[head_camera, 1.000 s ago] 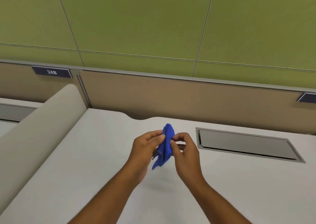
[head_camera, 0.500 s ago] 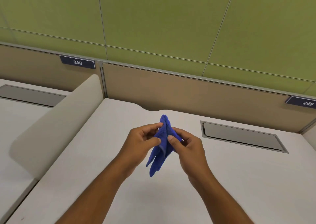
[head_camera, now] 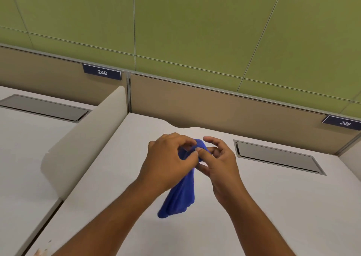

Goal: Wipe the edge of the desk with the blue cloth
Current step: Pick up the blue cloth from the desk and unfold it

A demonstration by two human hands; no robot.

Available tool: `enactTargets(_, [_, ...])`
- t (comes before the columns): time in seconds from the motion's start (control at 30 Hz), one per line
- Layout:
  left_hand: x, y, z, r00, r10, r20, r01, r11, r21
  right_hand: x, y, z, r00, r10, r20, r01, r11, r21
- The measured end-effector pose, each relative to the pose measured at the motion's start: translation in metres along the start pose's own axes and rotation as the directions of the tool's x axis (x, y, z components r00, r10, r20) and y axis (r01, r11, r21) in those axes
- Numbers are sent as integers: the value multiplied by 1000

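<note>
I'm looking down at a pale, off-white flat bench (head_camera: 273,207) with both bare hands raised over its middle. My left hand (head_camera: 168,162) has its grip pressed together on the crumpled blue fabric cloth (head_camera: 180,195), thumb and forefinger pinching the bunched top of it. My right hand (head_camera: 220,164) meets it from the other side, forefinger and thumb touching that same top fold while the remaining fingers (head_camera: 212,139) fan out loosely above, so its grip is a light pinch on the cloth too. The cloth hangs down from between the two hands, its lower end drooping towards the near side, over the bench surface; I can't tell whether that drooping tip touches the surface or floats just above it. Off to the right, set flush into the bench, there's a grey rectangular recessed panel with a metal frame (head_camera: 277,157). To the left stands a cream rounded divider panel (head_camera: 86,140), splitting this bench from the neighbouring one, which has its own grey recessed panel (head_camera: 45,107). Along the back runs a tan fabric-faced partition (head_camera: 214,109), with a small dark number plate reading 248 (head_camera: 102,72) on the left and another reading 249 (head_camera: 344,123) at far right. Above that rises a green panelled wall (head_camera: 195,21). Both forearms come in from the bottom edge.
</note>
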State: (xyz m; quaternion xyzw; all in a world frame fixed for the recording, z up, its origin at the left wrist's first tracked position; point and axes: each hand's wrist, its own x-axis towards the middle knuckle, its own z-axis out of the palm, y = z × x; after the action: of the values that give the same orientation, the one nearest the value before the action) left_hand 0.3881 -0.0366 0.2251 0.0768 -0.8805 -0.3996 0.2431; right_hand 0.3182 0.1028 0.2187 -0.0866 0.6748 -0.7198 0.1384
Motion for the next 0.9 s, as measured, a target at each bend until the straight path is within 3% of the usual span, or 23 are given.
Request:
enactTargets(0.1, [-8,10,-2,991,131,7,-125,929,349,-5,-6,9,1000,10,21,-11,998,68])
enactTargets(0.17, [-6,12,-6,985,169,18,-157,860,486,-7,-10,10,999,29,33,-33,992,121])
enactTargets(0.3, [6,14,-13,983,179,49,-177,824,538,-9,-16,10,999,30,30,-33,991,133])
enactTargets(0.4, [16,12,-17,985,170,-36,-132,866,483,-8,-19,7,999,19,34,-24,990,142])
enactTargets(0.47, [21,11,-18,984,159,-85,-110,903,416,-9,-17,5,998,-58,11,58,997,42])
enactTargets(0.53, [24,13,-18,977,175,-123,-122,928,351,-7,-11,3,977,-213,-28,204,960,-193])
enactTargets(0.6, [26,14,-18,968,202,-148,-149,939,310,-3,-4,2,931,-363,24,333,823,-460])
enactTargets(0.67, [27,13,-21,962,224,-158,-173,943,285,4,2,-1,898,-428,99,396,689,-607])
enactTargets(0.73, [27,10,-25,956,243,-162,-193,942,276,12,4,-5,894,-420,155,406,613,-678])
enactTargets(0.9, [21,-1,-39,955,266,-133,-217,929,301,32,5,-19,890,-233,392,456,477,-751])
